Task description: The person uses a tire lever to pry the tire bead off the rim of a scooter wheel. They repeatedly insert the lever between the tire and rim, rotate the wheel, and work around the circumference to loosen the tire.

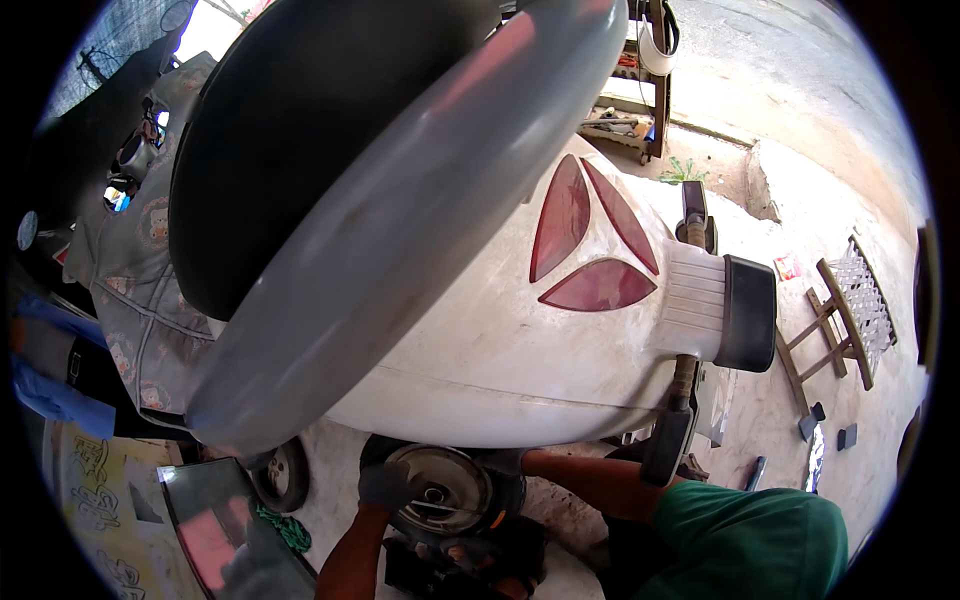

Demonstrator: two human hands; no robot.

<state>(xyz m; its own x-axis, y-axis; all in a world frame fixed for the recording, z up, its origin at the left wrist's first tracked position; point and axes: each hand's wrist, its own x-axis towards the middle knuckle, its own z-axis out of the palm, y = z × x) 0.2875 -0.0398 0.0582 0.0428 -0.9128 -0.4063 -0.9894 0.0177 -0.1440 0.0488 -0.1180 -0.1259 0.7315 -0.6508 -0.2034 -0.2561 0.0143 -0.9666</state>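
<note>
Below the white scooter body point(480, 330), a wheel point(455, 490) with a black tyre and a dull metal hub faces me. My left hand point(388, 487), in a grey glove, is closed on the wheel's left side, its fingers lying over the edge of the hub. On the upper right of the same wheel rests my right hand point(505, 461), also gloved, closed against the tyre; the scooter's lower edge and shadow partly hide its fingers. Whether the wheel is fixed to the scooter cannot be made out.
A black seat point(300, 150) with a grey rim point(400, 240) looms close above. At the right are a black-ended tail piece point(748, 315) and a wooden chair point(850, 320). Another wheel point(282, 475), a glass panel point(230, 530) and a green cloth point(287, 528) lie at the left.
</note>
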